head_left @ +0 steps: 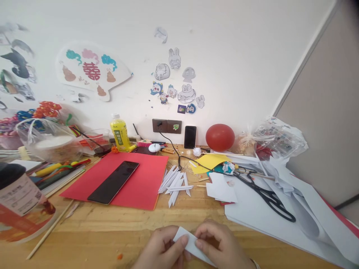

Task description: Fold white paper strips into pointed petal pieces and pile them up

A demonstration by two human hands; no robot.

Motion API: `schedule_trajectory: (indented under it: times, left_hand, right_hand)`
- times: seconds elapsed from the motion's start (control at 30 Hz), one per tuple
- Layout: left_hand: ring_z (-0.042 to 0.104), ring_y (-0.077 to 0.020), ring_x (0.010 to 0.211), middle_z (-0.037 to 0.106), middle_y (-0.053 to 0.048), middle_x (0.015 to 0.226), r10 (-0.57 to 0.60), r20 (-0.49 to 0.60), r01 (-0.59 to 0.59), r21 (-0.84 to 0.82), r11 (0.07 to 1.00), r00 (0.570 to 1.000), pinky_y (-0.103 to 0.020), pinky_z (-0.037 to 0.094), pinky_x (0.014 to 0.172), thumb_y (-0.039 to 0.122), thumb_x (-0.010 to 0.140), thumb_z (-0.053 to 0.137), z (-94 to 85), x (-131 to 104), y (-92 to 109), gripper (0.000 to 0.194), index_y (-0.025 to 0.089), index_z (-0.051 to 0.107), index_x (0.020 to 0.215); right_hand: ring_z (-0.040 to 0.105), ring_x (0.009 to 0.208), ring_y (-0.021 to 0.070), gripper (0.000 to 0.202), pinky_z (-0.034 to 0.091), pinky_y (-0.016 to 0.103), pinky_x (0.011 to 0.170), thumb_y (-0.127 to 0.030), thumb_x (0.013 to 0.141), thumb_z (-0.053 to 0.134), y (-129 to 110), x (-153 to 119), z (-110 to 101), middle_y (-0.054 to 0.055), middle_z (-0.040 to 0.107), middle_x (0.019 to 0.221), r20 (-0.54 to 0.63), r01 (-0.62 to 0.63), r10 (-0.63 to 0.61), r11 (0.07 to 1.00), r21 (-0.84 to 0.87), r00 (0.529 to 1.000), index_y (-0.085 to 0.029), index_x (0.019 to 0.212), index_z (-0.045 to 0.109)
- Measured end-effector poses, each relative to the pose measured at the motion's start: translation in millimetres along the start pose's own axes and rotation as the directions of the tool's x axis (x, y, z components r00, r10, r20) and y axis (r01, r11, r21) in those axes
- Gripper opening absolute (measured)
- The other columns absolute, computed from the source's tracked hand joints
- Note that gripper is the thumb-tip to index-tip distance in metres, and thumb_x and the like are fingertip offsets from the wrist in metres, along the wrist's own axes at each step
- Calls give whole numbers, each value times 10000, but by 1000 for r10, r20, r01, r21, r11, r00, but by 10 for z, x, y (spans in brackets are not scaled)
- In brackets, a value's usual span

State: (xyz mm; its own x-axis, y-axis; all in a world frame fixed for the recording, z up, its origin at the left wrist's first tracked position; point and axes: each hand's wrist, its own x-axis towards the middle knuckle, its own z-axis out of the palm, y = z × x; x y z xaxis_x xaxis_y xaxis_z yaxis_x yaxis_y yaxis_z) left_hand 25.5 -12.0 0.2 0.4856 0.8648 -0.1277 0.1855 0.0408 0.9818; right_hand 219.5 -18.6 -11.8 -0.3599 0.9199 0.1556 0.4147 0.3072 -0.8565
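Note:
A narrow piece of folded white paper (193, 246) is held low in the view, slanting down to the right. My left hand (165, 246) pinches its upper left end, thumb on top. On its right side my right hand (221, 243) grips the long edge between thumb and curled fingers. Beyond the hands, several folded white paper strips (175, 183) lie in a loose pile on the wooden table (112, 231). Left of that pile is a red sheet (148, 179) with a dark phone (114, 182) on it.
Black scissors (266, 198) rest on white sheets (249, 205) at the right. A large cup (22, 205) and a thin wooden stick (50, 231) are at the left. By the wall stand a yellow bottle (120, 132), a phone (190, 137) and a red balloon (220, 137).

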Motion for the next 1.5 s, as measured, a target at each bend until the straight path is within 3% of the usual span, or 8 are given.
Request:
schedule_trajectory:
  times: [1.3, 1.5]
  left_hand:
    - [490, -103, 429, 613, -24, 596, -54, 1, 54, -115, 992, 999, -212, 372, 464, 728, 700, 556, 18, 20, 36, 588, 142, 584, 667]
    - [496, -103, 428, 612, -23, 596, -31, -20, 28, -107, 994, 999, -207, 365, 455, 706, 727, 547, 6, 14, 8, 567, 143, 582, 663]
  right_hand:
    - [636, 754, 199, 199, 481, 293, 707, -365, 838, 582, 39, -3, 7, 62, 694, 800, 68, -74, 65, 986, 148, 996, -178, 849, 646]
    - [648, 684, 194, 333, 466, 270, 613, -476, 815, 589, -5, 32, 26, 79, 704, 767, 169, -127, 81, 950, 284, 982, -150, 876, 618]
